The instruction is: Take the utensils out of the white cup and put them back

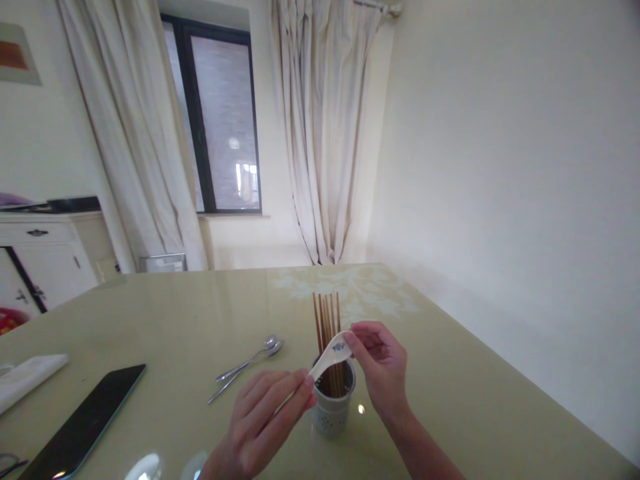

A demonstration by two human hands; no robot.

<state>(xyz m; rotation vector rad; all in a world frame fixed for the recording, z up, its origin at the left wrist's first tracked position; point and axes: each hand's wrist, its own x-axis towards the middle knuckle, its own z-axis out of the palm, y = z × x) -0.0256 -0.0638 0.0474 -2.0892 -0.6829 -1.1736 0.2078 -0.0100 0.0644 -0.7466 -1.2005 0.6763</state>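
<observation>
A white soup spoon [330, 355] with a small blue pattern in its bowl is held tilted between both hands. My left hand [273, 410] pinches its handle, and the fingers and thumb of my right hand [383, 363] grip the edge of the bowl end. Behind and below the spoon stands a pale utensil holder [331, 420] with a patterned front. Several brown chopsticks [326, 317] rise upright out of it. To the left, two metal spoons [250, 362] lie crossed on the table, apart from my hands.
The table [165, 320] has a glossy greenish top with a wall along its right side. On the left lie a black tablet [90, 420] and a white object [33, 377]. A white shiny piece [145, 467] is partly cut off at the front edge.
</observation>
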